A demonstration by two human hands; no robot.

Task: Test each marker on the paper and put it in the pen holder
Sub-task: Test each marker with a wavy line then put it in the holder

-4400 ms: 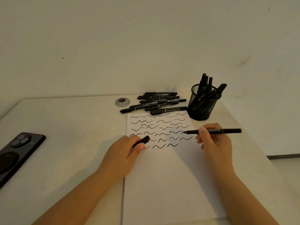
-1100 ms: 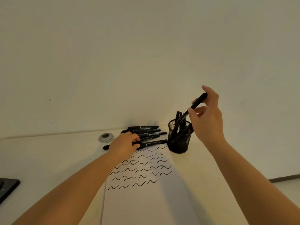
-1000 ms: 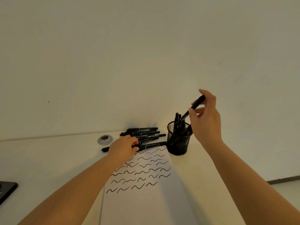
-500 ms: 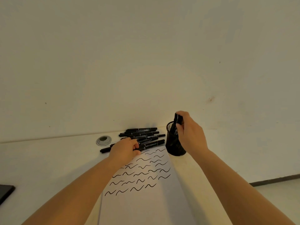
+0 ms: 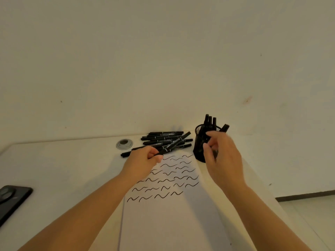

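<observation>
The paper (image 5: 163, 214) is laid on the table (image 5: 54, 169); the marker pile (image 5: 163, 140) is set behind it, the pen holder (image 5: 199, 142) at the pile's right (markers inside), a phone (image 5: 12, 198) far left.

Your left hand (image 5: 143, 160) pinches a black marker (image 5: 175, 143) by its near end, the far end tilted up toward 1 o'clock over the pile of markers (image 5: 163, 139). Your right hand (image 5: 222, 156) hovers, fingers loosely curled and holding nothing, just in front of the mesh pen holder (image 5: 199, 142) at 1 o'clock. The paper (image 5: 172, 214) carries rows of squiggles. A phone (image 5: 10, 198) lies at 9 o'clock.
</observation>
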